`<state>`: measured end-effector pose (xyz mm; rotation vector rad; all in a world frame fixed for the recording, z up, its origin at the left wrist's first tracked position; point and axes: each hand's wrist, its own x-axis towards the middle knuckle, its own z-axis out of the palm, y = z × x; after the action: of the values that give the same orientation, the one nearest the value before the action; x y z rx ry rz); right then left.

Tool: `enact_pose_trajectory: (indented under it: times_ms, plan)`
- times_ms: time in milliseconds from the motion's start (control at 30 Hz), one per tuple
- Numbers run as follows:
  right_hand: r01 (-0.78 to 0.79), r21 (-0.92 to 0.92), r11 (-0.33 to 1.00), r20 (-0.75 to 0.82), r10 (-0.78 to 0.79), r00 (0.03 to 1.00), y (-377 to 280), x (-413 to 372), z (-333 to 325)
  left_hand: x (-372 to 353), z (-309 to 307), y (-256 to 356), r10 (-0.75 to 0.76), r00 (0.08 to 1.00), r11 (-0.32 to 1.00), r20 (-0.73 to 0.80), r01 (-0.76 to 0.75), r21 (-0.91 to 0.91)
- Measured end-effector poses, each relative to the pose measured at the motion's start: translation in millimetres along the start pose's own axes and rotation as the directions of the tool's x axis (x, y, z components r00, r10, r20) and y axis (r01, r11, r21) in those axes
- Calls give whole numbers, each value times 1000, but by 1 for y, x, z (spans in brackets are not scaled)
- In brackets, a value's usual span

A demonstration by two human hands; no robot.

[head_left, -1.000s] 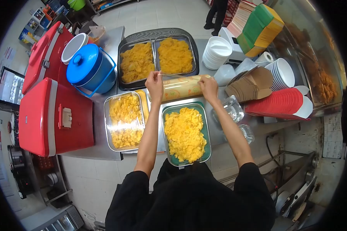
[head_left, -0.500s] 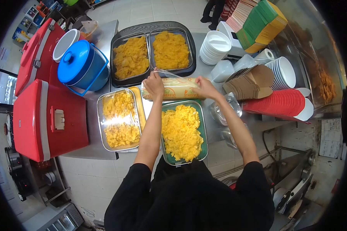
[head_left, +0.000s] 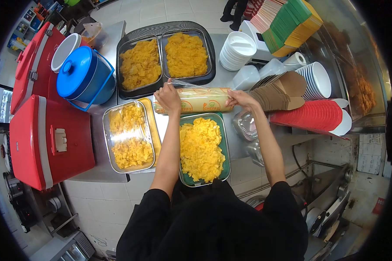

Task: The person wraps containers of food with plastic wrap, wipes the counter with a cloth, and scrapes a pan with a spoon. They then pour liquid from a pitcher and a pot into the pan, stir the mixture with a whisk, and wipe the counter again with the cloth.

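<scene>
A roll of cling film point(head_left: 204, 103) with printed labels lies across the table just beyond a tray of scrambled eggs point(head_left: 202, 150). My left hand point(head_left: 168, 96) is closed on the film's loose edge near the roll's left end. From there a clear strip of film stretches above the roll towards the right. My right hand point(head_left: 244, 99) has its fingers pinched at the roll's right end, on the film's edge. The egg tray sits uncovered on a green tray close to my body. Left of it, a second egg tray point(head_left: 128, 135) has shiny film over it.
Two trays of orange-brown food point(head_left: 186, 54) stand in a black tray at the back. Left are a blue jug point(head_left: 86, 78) and red cooler point(head_left: 72, 137). Right are brown boxes point(head_left: 274, 95), red boxes point(head_left: 309, 114), white lids point(head_left: 237, 50) and clear containers point(head_left: 245, 125).
My right hand has moved rightward along the roll to its end. The film strip between my hands now lies lower and closer to the roll. The view has shifted slightly.
</scene>
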<state>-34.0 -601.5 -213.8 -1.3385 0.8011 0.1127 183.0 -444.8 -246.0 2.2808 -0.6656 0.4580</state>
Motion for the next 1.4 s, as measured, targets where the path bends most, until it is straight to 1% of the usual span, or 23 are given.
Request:
enact_pose_trajectory:
  times_ms: [167, 233, 267, 333, 367, 400, 433, 567, 633, 667, 700, 733, 767, 800, 833, 867, 1000, 1067, 1100, 1167, 1300, 1367, 1400]
  plan:
    - [-107, 132, 985, 117, 92, 989, -17, -5, -7, 0, 0, -1, 16, 1000, 998, 1, -16, 64]
    - [-115, -235, 965, 71, 135, 988, -22, -4, -7, 0, -1, -2, 6, 1000, 999, 18, -7, 41]
    - [-110, -236, 966, 71, 130, 989, -28, -1, -7, 2, -2, -1, 9, 1000, 999, 13, -9, 41]
    - [-83, -670, 738, 16, 126, 992, -34, 3, -5, 0, 1, -3, 27, 999, 1000, -42, -26, 16]
    - [-82, -671, 737, 16, 125, 992, -35, 5, -1, 0, 4, -4, 27, 999, 1000, -44, -26, 15]
    - [-87, -895, 439, -79, 37, 996, -37, 7, 5, 1, 6, -3, 33, 997, 999, -66, -32, 3]
    - [-127, -988, 86, -134, -73, 988, -35, 6, 13, -1, 5, -5, 40, 996, 999, -80, -40, -5]
    - [-204, -979, 17, -205, -98, 974, -34, -3, 17, -6, 1, -6, 23, 999, 999, -25, -22, 32]
    - [-146, -958, 246, -209, -250, 946, -32, -21, 15, -9, -3, -3, 31, 999, 998, -31, -29, 50]
    - [-145, -959, 243, -205, -249, 947, -21, -25, 9, -8, -5, -2, 27, 999, 998, -31, -25, 51]
    - [13, -947, 320, -140, -452, 881, -2, -27, 1, -8, -6, 0, 16, 999, 999, -36, -14, 42]
    - [183, -916, 358, -97, -638, 764, 14, -26, -1, -7, -7, 1, 6, 999, 999, -42, -5, 32]
    - [187, -917, 354, -93, -644, 760, 25, -25, 4, -6, -7, 2, 8, 999, 999, -50, -6, 32]
    - [280, -665, 692, -268, -571, 776, 38, -27, 11, -7, -7, 1, 14, 999, 999, -46, -12, 30]
    - [339, -287, 896, -393, -433, 811, 43, -30, 18, -8, -7, 0, 20, 999, 999, -39, -19, 28]
    - [297, -196, 935, -416, -353, 838, 44, -32, 20, -9, -6, 0, 25, 999, 999, -37, -24, 31]
    - [264, -7, 964, -473, -236, 849, 27, -42, 23, -9, -8, -2, 22, 1000, 998, -1, -22, 56]
    - [232, 189, 954, -298, -169, 939, 35, -34, 3, -6, -8, 0, 32, 999, 998, -16, -31, 51]
    - [236, 184, 954, -302, -173, 937, 36, -29, -1, -4, -7, 0, 28, 1000, 999, -9, -28, 41]
    - [206, 410, 889, -194, -135, 972, 39, -20, -9, -5, -8, -1, 21, 1000, 999, -3, -21, 29]
    - [109, 450, 887, -137, -52, 989, 30, -8, -14, -5, -7, -4, 18, 1000, 1000, 3, -18, 16]
    - [-42, 651, 758, 24, 35, 999, 33, 4, -21, -5, -6, -6, 3, 1000, 1000, 12, -4, 29]
    - [-49, 651, 758, 30, 39, 999, 30, 1, -17, -8, -6, -6, 21, 1000, 999, 15, -21, 37]
